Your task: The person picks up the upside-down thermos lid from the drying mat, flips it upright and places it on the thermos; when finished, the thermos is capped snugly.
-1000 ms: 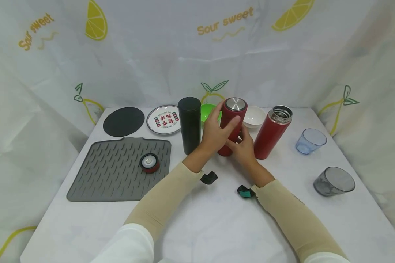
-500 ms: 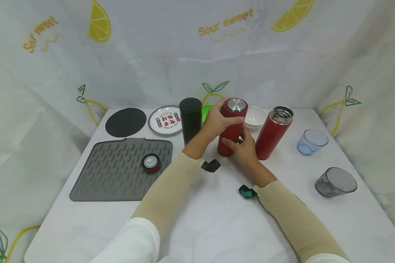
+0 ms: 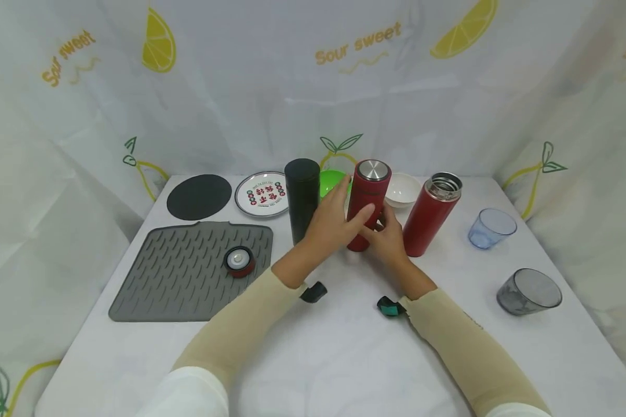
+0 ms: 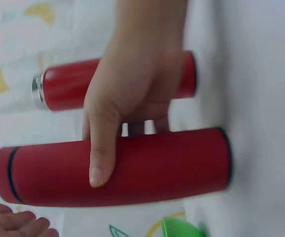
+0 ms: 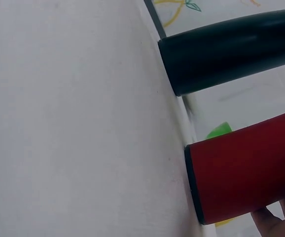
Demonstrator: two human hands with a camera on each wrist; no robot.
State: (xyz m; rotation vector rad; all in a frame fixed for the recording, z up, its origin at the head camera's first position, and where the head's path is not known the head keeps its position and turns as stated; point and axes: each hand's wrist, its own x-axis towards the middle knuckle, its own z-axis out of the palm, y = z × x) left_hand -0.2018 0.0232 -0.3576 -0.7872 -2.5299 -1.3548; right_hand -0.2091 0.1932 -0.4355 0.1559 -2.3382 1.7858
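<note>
A white cloth-covered table [image 3: 355, 353] carries a grey ribbed rectangular mat [image 3: 172, 275]. Near the middle, a tall red cylindrical flask with a shiny metal-topped lid [image 3: 371, 188] stands upright between a matte black cylinder [image 3: 302, 194] and an open-mouthed red flask with a steel neck [image 3: 429, 219]. The right hand [image 3: 389, 238] grips the lidded flask's lower body; the left hand [image 3: 330, 223] is spread open beside its upper part, thumb and fingers clear of it. Behind are a flat black disc [image 3: 199, 197], a silver-rimmed round plate [image 3: 262, 195], a white bowl [image 3: 403, 190] and a green bowl [image 3: 330, 181]. Rightward sit smoky grey [image 3: 529, 292] and pale blue [image 3: 492, 230] glasses; a small red-and-black round cap [image 3: 239, 260] rests on the mat.
</note>
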